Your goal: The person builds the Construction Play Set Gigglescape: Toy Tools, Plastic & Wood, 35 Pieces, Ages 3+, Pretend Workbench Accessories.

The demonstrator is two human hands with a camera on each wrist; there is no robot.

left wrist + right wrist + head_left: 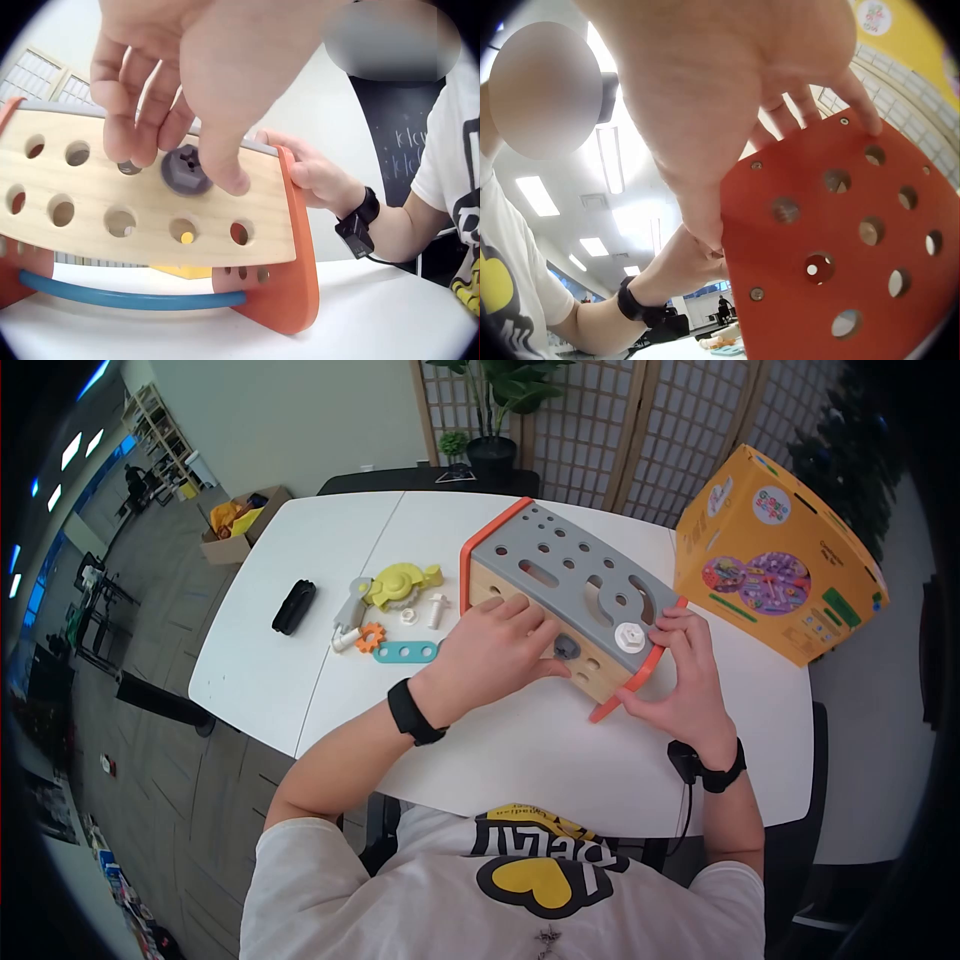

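Note:
A toy workbench (575, 575) with a grey top, light wood sides and red-orange ends stands tilted on the table. A dark grey bolt head (186, 169) with a cross slot sits in a hole of its wood side. My left hand (495, 655) is at that side, fingertips against the wood left of the bolt and thumb to its right, the bolt showing between them. My right hand (695, 690) grips the red end panel (832, 247), thumb at the near edge and fingers over the top edge. Close to those fingers, a white nut-like piece (630, 637) sits on the grey top.
Left of the workbench lie a yellow-green and grey toy saw (400, 586), an orange gear (370, 637), a teal strip with holes (405, 652) and small white pieces. Further left is a black case (294, 608). A large yellow box (780, 555) stands at the back right.

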